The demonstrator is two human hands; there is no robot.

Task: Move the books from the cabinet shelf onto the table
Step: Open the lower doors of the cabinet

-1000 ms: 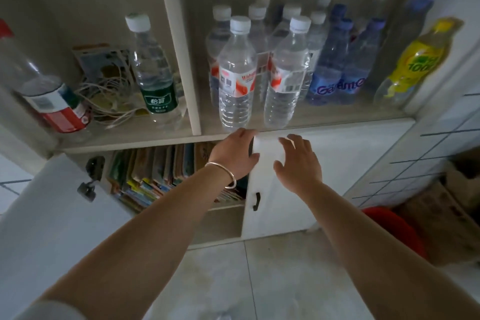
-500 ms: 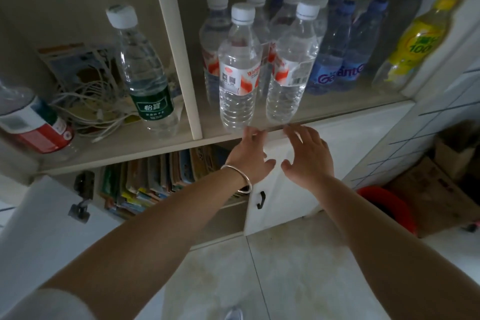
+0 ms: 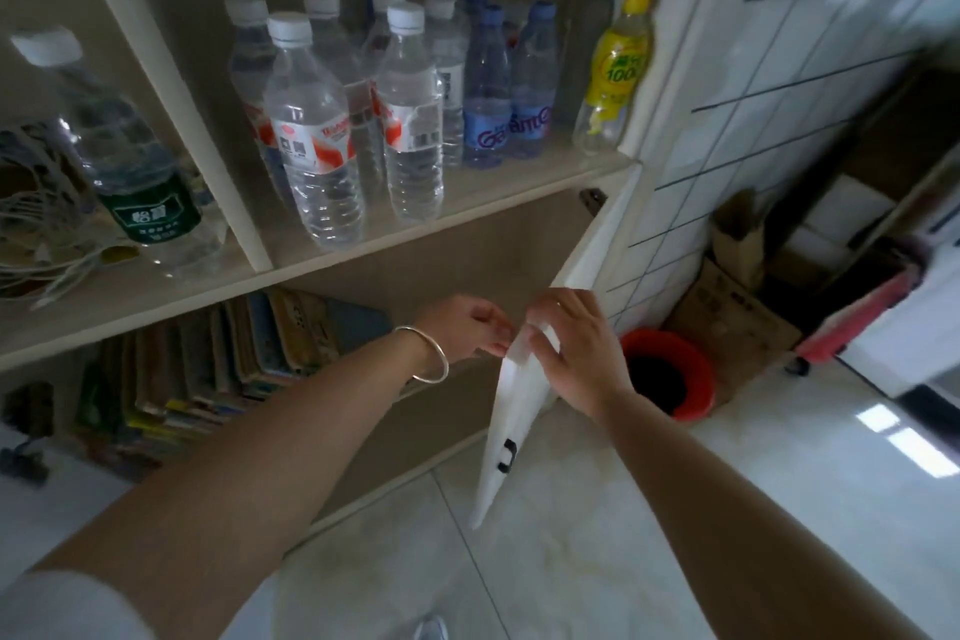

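The books (image 3: 218,359) stand packed on the lower shelf (image 3: 431,276), none lifted out, and no tabletop is in view. The left hand (image 3: 462,327) hangs loosely open just beside the door (image 3: 519,395), holding nothing; the right hand (image 3: 576,353) grips the door's top edge, swung wide, so all the moving is left

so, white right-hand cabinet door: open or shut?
Open. White cabinet door swung out edge-on, right hand on its top edge.
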